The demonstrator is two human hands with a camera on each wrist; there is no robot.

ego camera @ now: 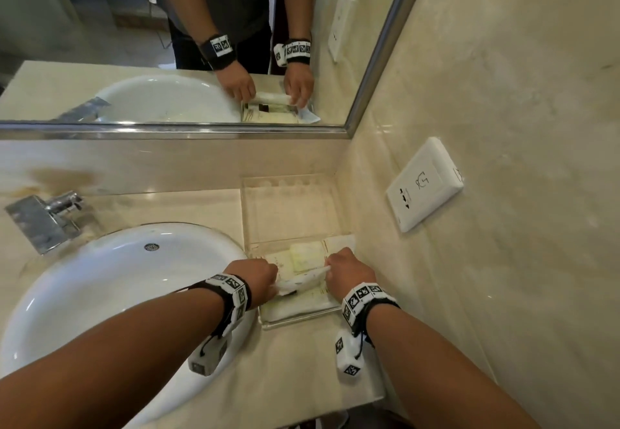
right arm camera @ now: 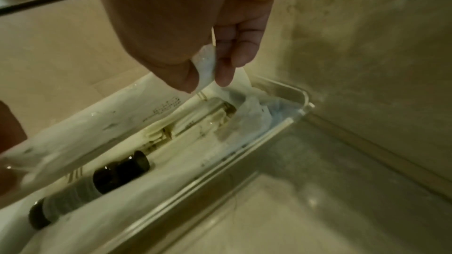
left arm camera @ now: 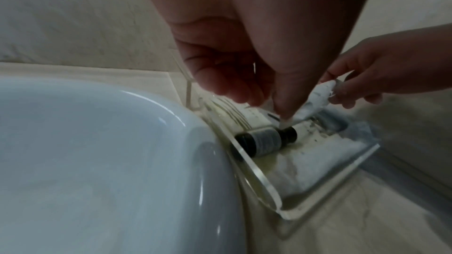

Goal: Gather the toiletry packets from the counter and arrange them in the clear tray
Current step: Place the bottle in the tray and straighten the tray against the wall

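You're placing: your left hand and right hand each pinch an end of one white packet, held over the tray's near end, above a dark bottle. Next, probably lower it flat beside the bottle and release both ends.

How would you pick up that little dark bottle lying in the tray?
Probably around its middle, coming straight down from above. The dark bottle lies on its side in the clear tray, so its round sides face up. The tray's walls block a sideways reach. Right now the left hand and right hand hold a white packet stretched just above it, so that should move first.
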